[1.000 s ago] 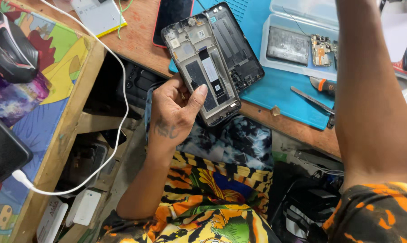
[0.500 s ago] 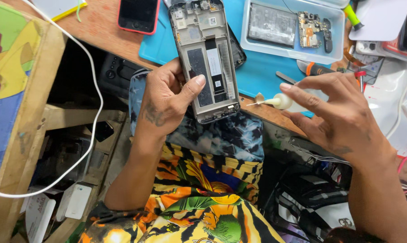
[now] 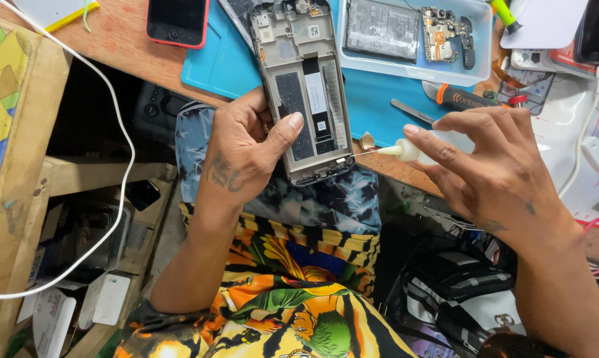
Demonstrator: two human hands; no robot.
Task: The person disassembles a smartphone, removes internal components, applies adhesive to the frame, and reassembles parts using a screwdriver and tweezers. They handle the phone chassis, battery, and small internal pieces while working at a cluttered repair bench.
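We have a single view, from a camera on the person's head, facing steeply down and close over the lap and the near edge of the table (image 3: 114, 50), so the floor clutter below also falls within frame.

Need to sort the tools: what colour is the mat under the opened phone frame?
Teal-blue mat, plain, seen best in the head view, lying on the wooden bench under the phone frame.
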